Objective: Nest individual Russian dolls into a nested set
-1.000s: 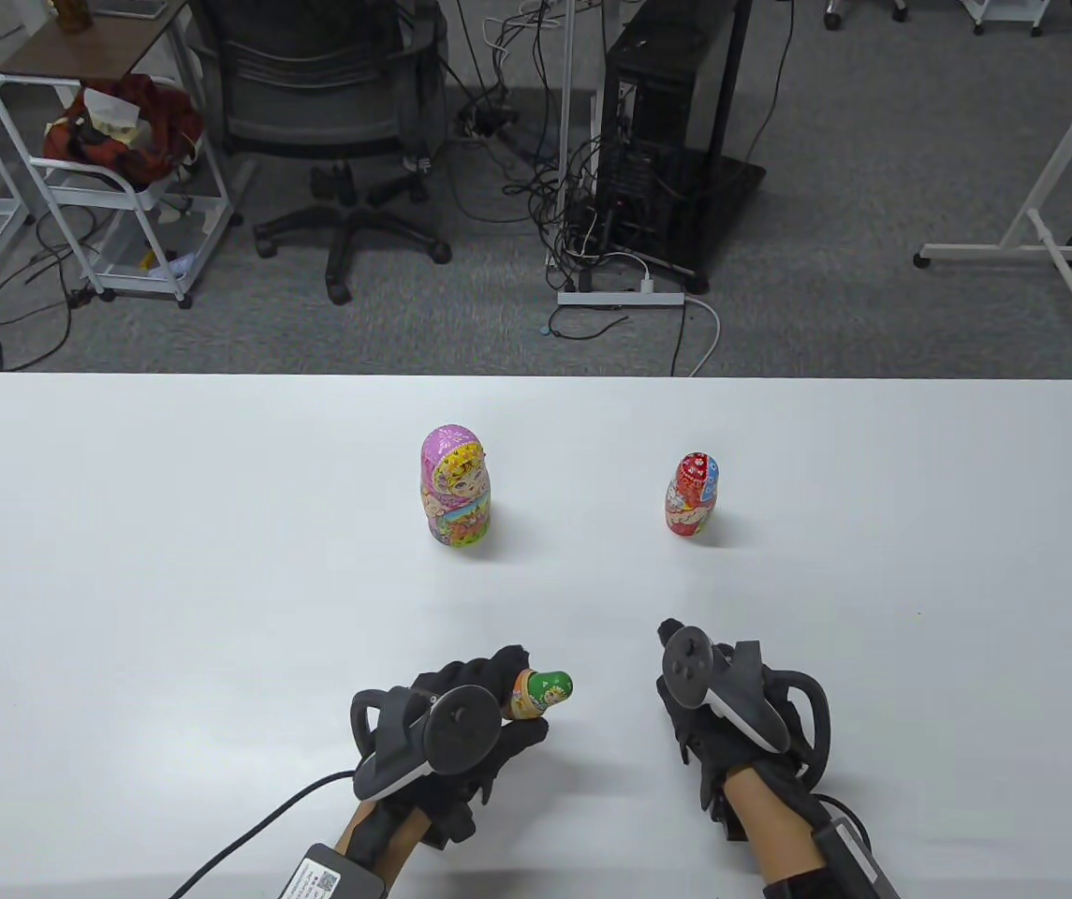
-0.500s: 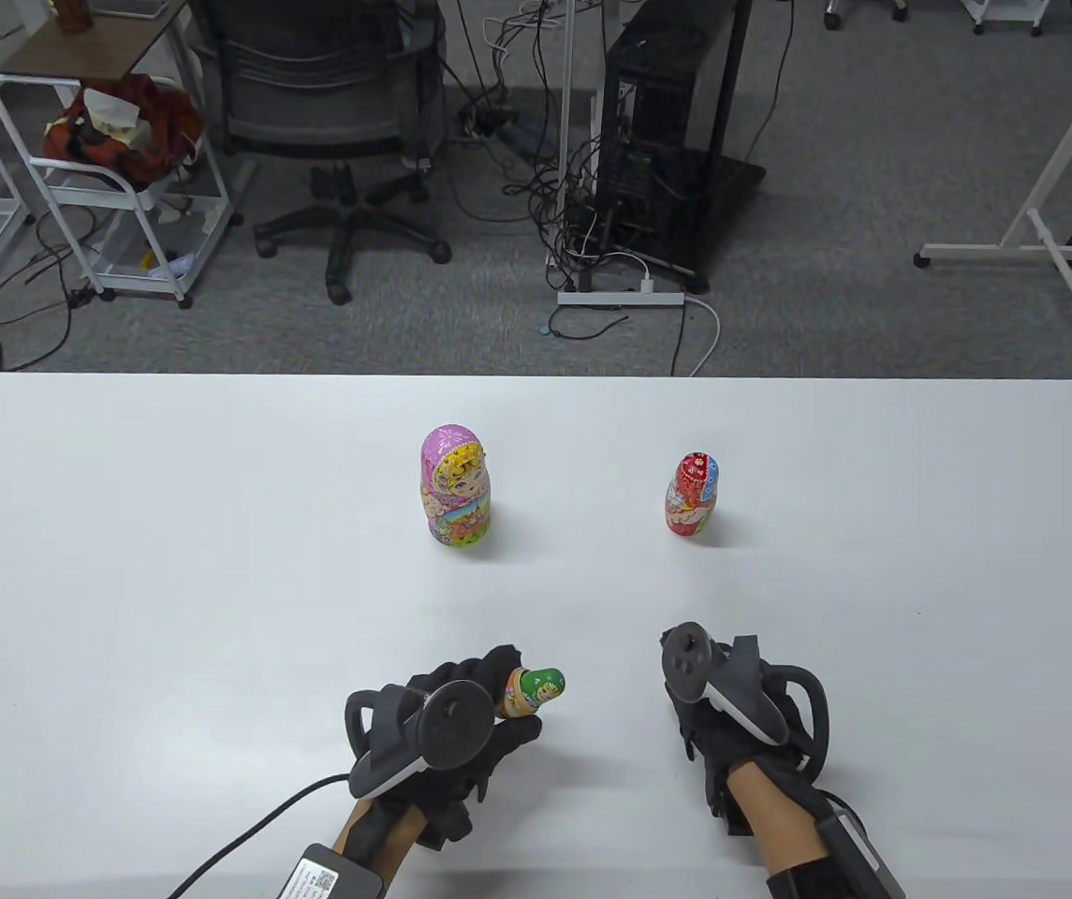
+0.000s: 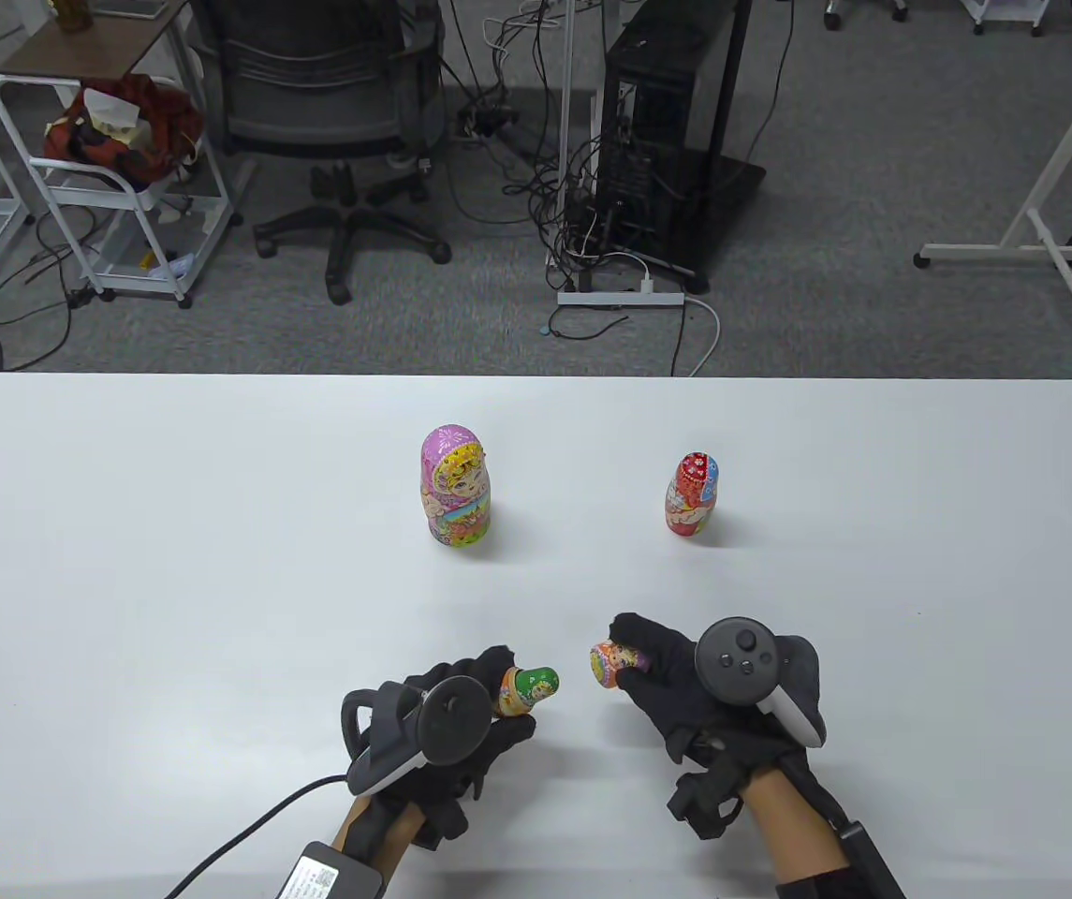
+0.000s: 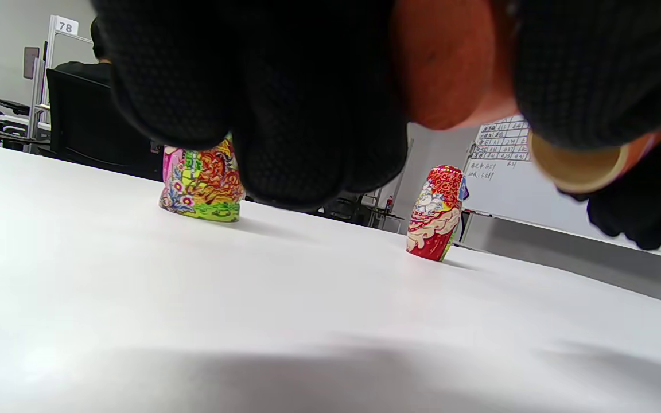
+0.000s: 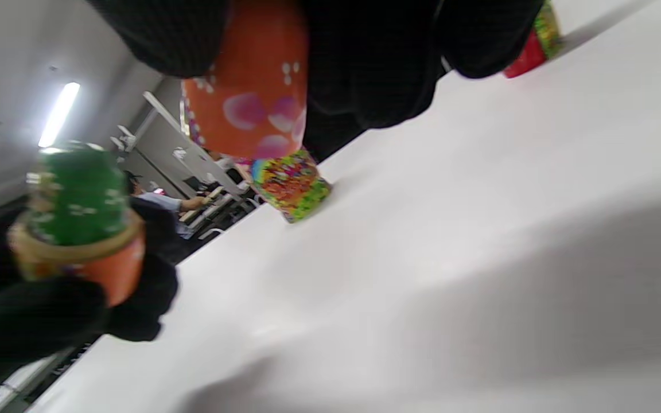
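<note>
The left hand (image 3: 447, 726) grips an orange doll base (image 5: 109, 269) with a small green doll (image 3: 536, 686) seated in it, the green head poking out toward two o'clock, long axis tilted rather than upright. The right hand (image 3: 695, 688) pinches the matching orange top half (image 3: 612, 662) in its fingertips, with what seems its open end turned toward the left hand. That is the relation that counts: the top lies just beside the green head, at about two o'clock from it, a short gap between, and the two axes are not quite in line. My guess is the right hand must tilt to match before the halves can meet. The pink doll (image 3: 456, 487) at twelve o'clock and the red doll (image 3: 691, 496) at one o'clock stand upright, well apart
</note>
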A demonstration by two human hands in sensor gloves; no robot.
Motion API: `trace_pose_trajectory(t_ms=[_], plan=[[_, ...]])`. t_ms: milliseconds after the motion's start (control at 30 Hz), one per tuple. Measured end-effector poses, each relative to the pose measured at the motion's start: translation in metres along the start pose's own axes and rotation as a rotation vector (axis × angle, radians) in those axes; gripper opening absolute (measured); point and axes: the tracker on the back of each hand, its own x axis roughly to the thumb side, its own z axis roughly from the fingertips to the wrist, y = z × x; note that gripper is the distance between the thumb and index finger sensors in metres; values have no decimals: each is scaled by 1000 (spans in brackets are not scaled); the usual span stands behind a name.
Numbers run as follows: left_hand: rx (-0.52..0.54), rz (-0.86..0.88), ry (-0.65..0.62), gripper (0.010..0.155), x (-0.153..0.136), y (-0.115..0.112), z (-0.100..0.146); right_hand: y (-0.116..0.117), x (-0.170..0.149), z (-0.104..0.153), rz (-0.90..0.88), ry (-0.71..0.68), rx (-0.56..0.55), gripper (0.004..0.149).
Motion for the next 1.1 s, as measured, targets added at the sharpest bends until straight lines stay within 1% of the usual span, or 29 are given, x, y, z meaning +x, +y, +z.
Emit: trace_pose_trajectory(t_ms=[167, 400, 600, 700, 1100], plan=[[4, -4, -6, 80, 0, 1, 0, 5, 17, 3, -22, -95, -32, 57], [6, -38, -44, 80, 8, 1, 0, 16, 29, 5, -15, -151, -2, 58], [10, -50, -68, 80, 13, 1, 0, 22, 33, 5, 8, -168, 20, 59], [17, -66, -78, 80, 15, 1, 0, 23, 35, 6, 19, -171, 12, 59], [21, -74, -87, 80, 17, 1, 1, 23, 36, 6, 35, -165, 9, 60]])
